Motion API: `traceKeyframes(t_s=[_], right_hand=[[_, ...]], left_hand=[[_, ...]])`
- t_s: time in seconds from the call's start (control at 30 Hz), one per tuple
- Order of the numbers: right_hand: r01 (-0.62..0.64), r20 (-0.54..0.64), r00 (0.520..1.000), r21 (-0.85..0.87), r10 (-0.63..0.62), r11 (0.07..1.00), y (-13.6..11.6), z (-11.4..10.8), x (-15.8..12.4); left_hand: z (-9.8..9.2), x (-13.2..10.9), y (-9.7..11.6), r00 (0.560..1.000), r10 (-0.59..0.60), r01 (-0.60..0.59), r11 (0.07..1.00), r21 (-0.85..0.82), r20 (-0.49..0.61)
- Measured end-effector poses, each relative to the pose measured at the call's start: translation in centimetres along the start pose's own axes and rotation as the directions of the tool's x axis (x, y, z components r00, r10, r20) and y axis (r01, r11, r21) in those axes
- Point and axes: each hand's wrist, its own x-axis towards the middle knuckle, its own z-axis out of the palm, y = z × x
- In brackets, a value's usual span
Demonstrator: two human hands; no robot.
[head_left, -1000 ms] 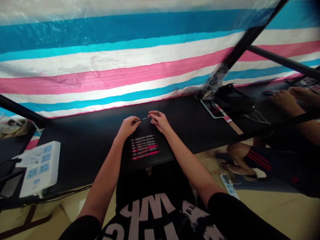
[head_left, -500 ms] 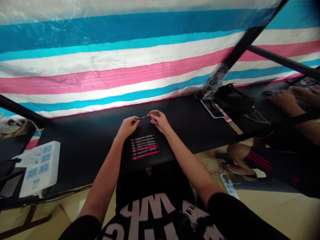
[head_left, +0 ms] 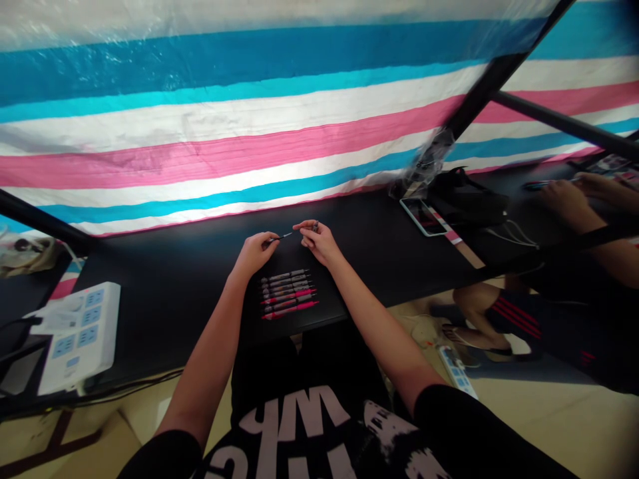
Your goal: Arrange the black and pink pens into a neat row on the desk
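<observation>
Over the black table [head_left: 379, 246], my left hand [head_left: 257, 254] pinches a dark pen piece [head_left: 282, 237] whose thin, pale tip points right. A short gap separates that tip from the fingers of my right hand [head_left: 323, 245]. Those fingers are curled, with a small grey pen part [head_left: 315, 227] held among them; its exact shape is too small to make out. Below and between my forearms lies a neat row of several pens, side by side. The upper ones are grey pens [head_left: 285, 281], and pinkish-red pens [head_left: 289, 310] make up most of the lower end.
A white power strip [head_left: 107, 332] with a plug in it sits at the table's left. Toward the right lie a phone [head_left: 424, 217], a black bag [head_left: 469, 196] and clear plastic wrap [head_left: 429, 163]. A co-worker's hands [head_left: 569, 199] are farther right. A striped sheet [head_left: 249, 146] hangs behind.
</observation>
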Motion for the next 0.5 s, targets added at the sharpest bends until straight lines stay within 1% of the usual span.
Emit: traceKeyframes(t_s=[0.1, 0.3, 0.5], right_hand=[[-0.009, -0.009, 1.0, 0.01, 0.009, 1.0, -0.06, -0.01, 0.01], [-0.016, 0.007, 1.0, 0.05, 0.016, 0.999, 0.05, -0.18, 0.16], [-0.025, 0.028, 0.999, 0.0, 0.025, 1.0, 0.25, -0.16, 0.13]], left_hand=[[0.0, -0.01, -0.03, 1.0, -0.005, 0.005, 1.0, 0.001, -0.002], [0.03, 0.0, -0.07, 1.0, 0.001, -0.001, 1.0, 0.005, 0.004], [0.01, -0.01, 0.1, 1.0, 0.005, -0.005, 1.0, 0.007, 0.011]])
